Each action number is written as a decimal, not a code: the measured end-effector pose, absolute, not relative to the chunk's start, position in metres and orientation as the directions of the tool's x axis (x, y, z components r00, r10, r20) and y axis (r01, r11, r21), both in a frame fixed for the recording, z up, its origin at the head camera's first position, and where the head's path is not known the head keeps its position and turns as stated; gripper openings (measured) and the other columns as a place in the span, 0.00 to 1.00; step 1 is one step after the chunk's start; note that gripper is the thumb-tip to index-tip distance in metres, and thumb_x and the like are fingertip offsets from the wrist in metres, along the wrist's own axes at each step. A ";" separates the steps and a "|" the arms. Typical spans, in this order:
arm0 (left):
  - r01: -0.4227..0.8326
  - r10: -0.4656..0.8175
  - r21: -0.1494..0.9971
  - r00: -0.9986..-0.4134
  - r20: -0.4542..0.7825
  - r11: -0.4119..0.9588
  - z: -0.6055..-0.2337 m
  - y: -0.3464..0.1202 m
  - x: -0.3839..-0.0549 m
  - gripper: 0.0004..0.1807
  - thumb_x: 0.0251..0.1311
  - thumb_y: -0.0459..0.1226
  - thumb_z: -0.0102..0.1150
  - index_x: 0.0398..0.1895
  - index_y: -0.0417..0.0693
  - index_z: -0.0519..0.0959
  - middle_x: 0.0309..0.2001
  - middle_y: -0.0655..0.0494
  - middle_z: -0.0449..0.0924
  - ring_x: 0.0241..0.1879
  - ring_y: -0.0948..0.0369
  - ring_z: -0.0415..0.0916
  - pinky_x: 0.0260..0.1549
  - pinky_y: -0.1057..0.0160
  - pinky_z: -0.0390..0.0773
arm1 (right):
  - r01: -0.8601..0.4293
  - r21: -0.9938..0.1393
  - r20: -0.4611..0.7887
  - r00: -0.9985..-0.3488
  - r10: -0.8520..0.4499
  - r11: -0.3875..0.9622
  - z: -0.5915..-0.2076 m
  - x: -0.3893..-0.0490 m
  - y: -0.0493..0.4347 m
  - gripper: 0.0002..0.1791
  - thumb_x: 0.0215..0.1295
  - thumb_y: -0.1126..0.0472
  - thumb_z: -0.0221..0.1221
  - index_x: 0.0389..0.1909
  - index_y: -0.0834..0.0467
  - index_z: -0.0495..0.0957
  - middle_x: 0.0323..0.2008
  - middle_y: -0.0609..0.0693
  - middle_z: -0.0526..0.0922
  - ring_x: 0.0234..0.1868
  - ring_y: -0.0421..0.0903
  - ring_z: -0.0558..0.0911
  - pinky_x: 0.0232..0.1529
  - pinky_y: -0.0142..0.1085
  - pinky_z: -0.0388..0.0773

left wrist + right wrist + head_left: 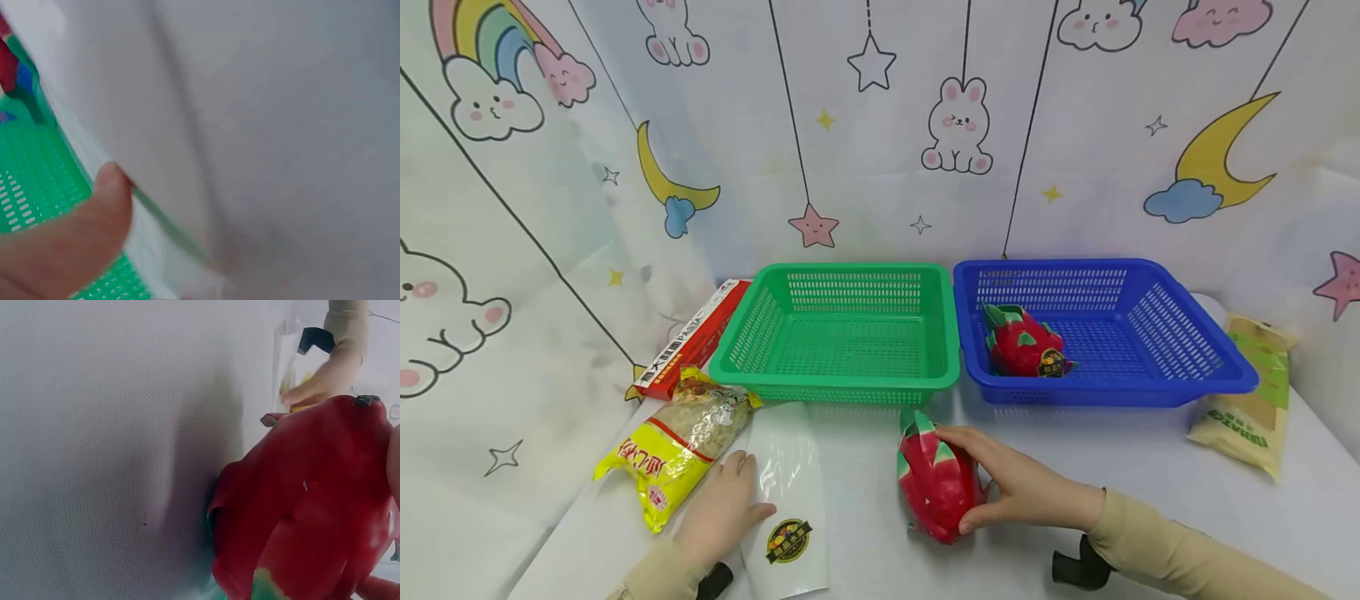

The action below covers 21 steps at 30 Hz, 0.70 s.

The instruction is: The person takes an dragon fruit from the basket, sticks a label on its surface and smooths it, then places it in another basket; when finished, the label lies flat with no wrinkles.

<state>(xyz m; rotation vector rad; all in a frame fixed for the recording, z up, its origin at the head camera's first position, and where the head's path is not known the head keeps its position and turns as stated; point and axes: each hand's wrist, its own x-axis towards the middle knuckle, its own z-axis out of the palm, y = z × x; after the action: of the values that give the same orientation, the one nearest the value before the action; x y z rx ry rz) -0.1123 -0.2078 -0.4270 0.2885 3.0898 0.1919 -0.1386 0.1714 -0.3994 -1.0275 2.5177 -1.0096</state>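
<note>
My right hand [1026, 483] holds a red dragon fruit [936, 483] with green-tipped scales, thumb on its near side and fingers over its top. The fruit touches the white table; in the right wrist view its red skin [306, 506] fills much of the picture. My left hand [718, 504] lies at the left edge of a flat white bag [788, 483] with a round dark logo, its fingers relaxed and thumb extended over the bag. Beside that hand lies a yellow, partly clear food packet [677, 446]. In the left wrist view the thumb [103, 219] appears against a blurred white surface.
A green basket [835, 383] stands behind the white bag. To its right, a blue basket [1112, 392] contains another dragon fruit [1022, 343] with a dark sticker. A red pasta box [688, 346] lies at the left, and a beige-green packet [1255, 400] at the far right.
</note>
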 end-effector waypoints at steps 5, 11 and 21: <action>0.188 0.193 0.110 -0.980 -0.036 0.976 -0.424 -0.207 -0.118 0.35 0.41 0.46 0.70 0.54 0.37 0.74 0.36 0.38 0.70 0.32 0.49 0.68 0.30 0.54 0.75 | -0.531 -0.679 0.044 -0.719 -0.694 0.507 -0.400 -0.138 0.170 0.51 0.45 0.39 0.66 0.69 0.46 0.52 0.63 0.45 0.63 0.61 0.48 0.67 0.47 0.37 0.78; 0.166 0.201 0.230 -0.970 -0.138 0.959 -0.420 -0.202 -0.123 0.34 0.41 0.38 0.70 0.56 0.39 0.73 0.35 0.40 0.71 0.24 0.57 0.68 0.26 0.59 0.74 | -0.501 -0.707 0.020 -0.720 -0.694 0.499 -0.400 -0.136 0.169 0.51 0.46 0.41 0.66 0.69 0.46 0.52 0.62 0.45 0.63 0.61 0.49 0.67 0.46 0.34 0.78; 0.152 0.181 0.321 -0.982 -0.062 0.935 -0.423 -0.195 -0.129 0.35 0.35 0.31 0.73 0.55 0.42 0.73 0.37 0.40 0.64 0.27 0.54 0.64 0.27 0.60 0.69 | -0.484 -0.720 0.018 -0.730 -0.683 0.498 -0.400 -0.136 0.172 0.50 0.47 0.42 0.66 0.70 0.45 0.51 0.62 0.45 0.63 0.61 0.50 0.67 0.45 0.34 0.78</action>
<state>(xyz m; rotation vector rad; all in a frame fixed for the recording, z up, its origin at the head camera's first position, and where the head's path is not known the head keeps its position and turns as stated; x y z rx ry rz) -0.1291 -0.1950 -0.4234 0.2590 3.0010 0.4867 -0.1355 0.1724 -0.3997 -0.9889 2.4748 -1.0626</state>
